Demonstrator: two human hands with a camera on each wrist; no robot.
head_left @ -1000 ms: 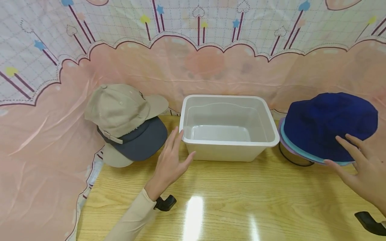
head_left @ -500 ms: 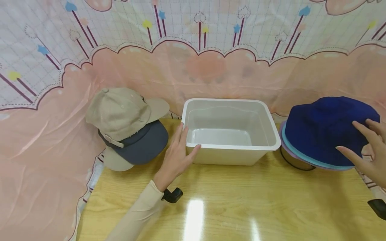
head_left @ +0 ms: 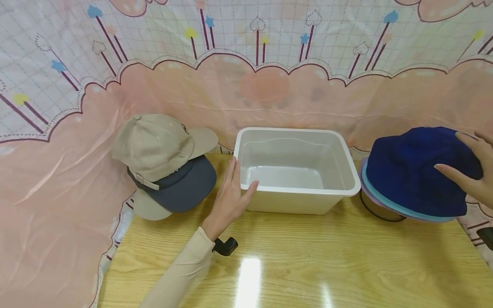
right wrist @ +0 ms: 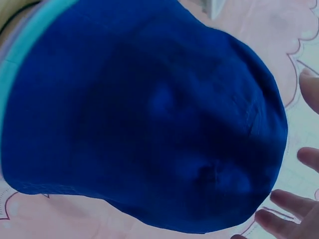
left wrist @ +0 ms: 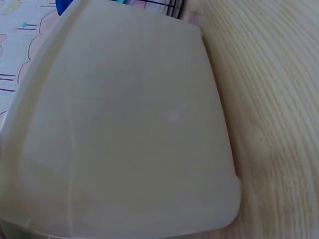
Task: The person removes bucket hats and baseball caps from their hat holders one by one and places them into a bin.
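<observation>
My left hand (head_left: 230,203) is at the near left corner of a white plastic bin (head_left: 289,202), fingers straight along its left rim and thumb at the front rim. The bin's outer wall (left wrist: 134,124) fills most of the left wrist view. My right hand (head_left: 477,169) is spread over the right side of a navy blue hat (head_left: 420,171), thumb above its front. In the right wrist view, the fingertips (right wrist: 284,201) are at the edge of the hat's crown (right wrist: 164,119). The hat tops a stack, with a light blue brim (head_left: 389,206) and a purple brim (head_left: 363,179) underneath.
A beige cap (head_left: 154,145), a dark navy cap (head_left: 188,188) and another pale cap (head_left: 151,208) are stacked at the left. A black wire rim (head_left: 385,220) shows under the hat stack. Patterned cloth (head_left: 265,96) hangs behind the wooden table (head_left: 292,256).
My right hand has moved farther back along the navy hat toward its crown. My left hand has shifted slightly forward and right against the bin's rim. The view has tilted up a little.
</observation>
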